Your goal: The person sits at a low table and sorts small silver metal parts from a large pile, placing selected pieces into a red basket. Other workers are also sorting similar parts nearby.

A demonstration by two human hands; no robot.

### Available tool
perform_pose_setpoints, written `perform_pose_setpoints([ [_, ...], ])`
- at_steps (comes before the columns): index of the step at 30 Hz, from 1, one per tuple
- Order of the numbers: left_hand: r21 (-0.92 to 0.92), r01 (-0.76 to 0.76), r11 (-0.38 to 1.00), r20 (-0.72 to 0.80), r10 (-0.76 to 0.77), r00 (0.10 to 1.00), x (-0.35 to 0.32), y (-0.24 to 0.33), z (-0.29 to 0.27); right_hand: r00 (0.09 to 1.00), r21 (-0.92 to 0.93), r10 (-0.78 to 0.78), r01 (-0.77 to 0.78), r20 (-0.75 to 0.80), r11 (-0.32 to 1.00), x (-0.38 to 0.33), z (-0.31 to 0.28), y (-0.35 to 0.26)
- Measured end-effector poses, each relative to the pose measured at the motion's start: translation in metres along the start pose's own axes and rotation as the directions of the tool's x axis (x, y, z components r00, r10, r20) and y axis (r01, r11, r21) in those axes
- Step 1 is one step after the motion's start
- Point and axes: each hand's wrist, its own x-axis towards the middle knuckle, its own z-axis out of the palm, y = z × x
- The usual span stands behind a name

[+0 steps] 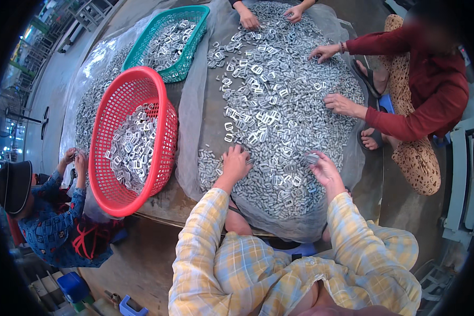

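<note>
A wide heap of small grey metal buckles [279,105] lies on a grey sheet on the floor in front of me. My left hand [235,163] rests palm down on the near left part of the heap, fingers spread over the small pieces. My right hand [324,167] is raised slightly over the near right part and pinches a silvery buckle piece [313,158] between its fingers. My yellow checked sleeves come in from below.
A red basket [158,152] holding square buckles stands left of the heap, a teal basket [195,47] behind it. A person in a red top [432,89] sorts at the right, another pair of hands [247,18] at the far side, a person in blue [52,221] at the left.
</note>
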Motion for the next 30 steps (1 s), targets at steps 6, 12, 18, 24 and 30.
perform_pose_setpoints([
  [6,-0.242,-0.184,0.953,-0.241,0.125,0.963,-0.017,-0.002,-0.002,0.97,0.311,0.086,-0.156,0.226,0.937,-0.019,0.011,0.004],
  [12,-0.258,-0.325,0.91,-0.099,0.31,0.946,-0.01,0.027,0.01,0.984,-0.271,0.174,-0.177,-0.035,0.946,-0.009,0.016,0.019],
  [18,-0.139,-0.369,0.919,-0.082,0.36,0.929,-0.012,0.024,0.026,0.905,-0.98,-0.4,0.188,0.146,0.067,-0.008,0.043,0.047],
  [24,-0.823,0.238,0.517,0.174,-0.169,0.97,-0.025,-0.014,-0.013,0.909,-0.985,-0.384,0.169,0.163,-0.017,-0.012,0.039,0.053],
  [30,-0.216,0.281,0.935,-0.08,-0.304,0.949,-0.042,-0.061,-0.013,0.867,-0.827,-0.493,0.225,-0.072,0.516,0.03,-0.01,0.036],
])
